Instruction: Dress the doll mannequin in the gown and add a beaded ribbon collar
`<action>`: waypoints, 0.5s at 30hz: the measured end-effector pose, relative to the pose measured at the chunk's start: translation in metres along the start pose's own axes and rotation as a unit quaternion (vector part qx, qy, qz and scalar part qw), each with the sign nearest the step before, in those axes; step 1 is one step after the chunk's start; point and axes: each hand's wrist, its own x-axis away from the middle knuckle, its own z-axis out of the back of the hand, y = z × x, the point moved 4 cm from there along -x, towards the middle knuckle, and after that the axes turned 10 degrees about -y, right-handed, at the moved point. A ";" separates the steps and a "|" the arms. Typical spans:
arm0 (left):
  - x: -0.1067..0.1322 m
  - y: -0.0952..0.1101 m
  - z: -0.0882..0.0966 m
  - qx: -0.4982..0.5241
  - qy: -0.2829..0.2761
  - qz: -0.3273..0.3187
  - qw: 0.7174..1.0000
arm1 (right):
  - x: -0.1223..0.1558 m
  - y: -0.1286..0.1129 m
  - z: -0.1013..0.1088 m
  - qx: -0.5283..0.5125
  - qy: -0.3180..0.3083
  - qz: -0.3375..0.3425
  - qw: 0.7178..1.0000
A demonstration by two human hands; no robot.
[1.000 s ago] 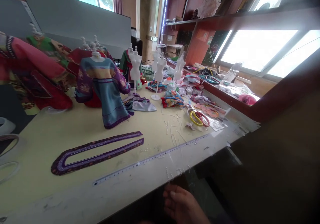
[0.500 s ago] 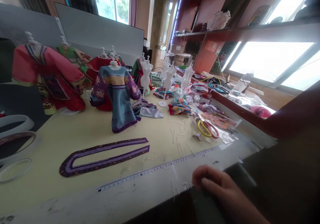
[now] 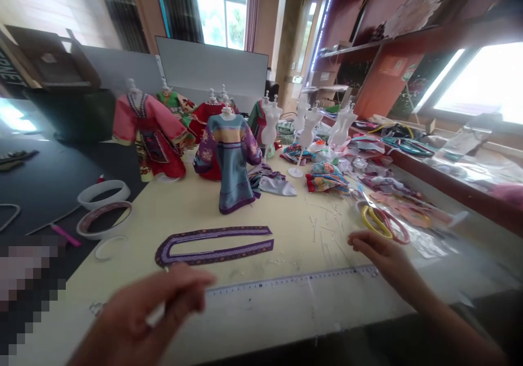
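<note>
Low in the foreground, my left hand is closed, with thumb and fingers curled together; a tiny pale tip shows above it, but what it holds is unclear. My right hand hovers by the yellow-and-red-handled scissors, fingertips pressed together; anything in them is too small to make out. Between the hands lies a U-shaped purple patterned trim, flat on the cream table mat. A long clear ruler runs along the mat's front edge. Short bead strands are scattered left of my right hand.
A small blue-and-purple robe hangs on a stand, with a pink-and-red one behind it. White mini mannequins and fabric pieces crowd the back right. Tape rolls and a pink pen are at left.
My left hand has come into view at lower left. My right hand has moved up and right to the scissors. The view has turned left, so the table things appear further right.
</note>
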 end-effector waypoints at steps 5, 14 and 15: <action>-0.055 0.012 0.030 -0.020 0.116 0.030 0.993 | -0.014 0.000 -0.007 0.057 0.027 0.033 0.997; -0.107 -0.006 -0.032 -0.073 0.094 -0.132 0.984 | -0.026 -0.011 -0.019 0.052 0.036 0.155 0.986; -0.107 -0.010 -0.033 -0.105 0.115 -0.163 0.974 | -0.026 -0.011 -0.019 0.051 0.032 0.163 0.985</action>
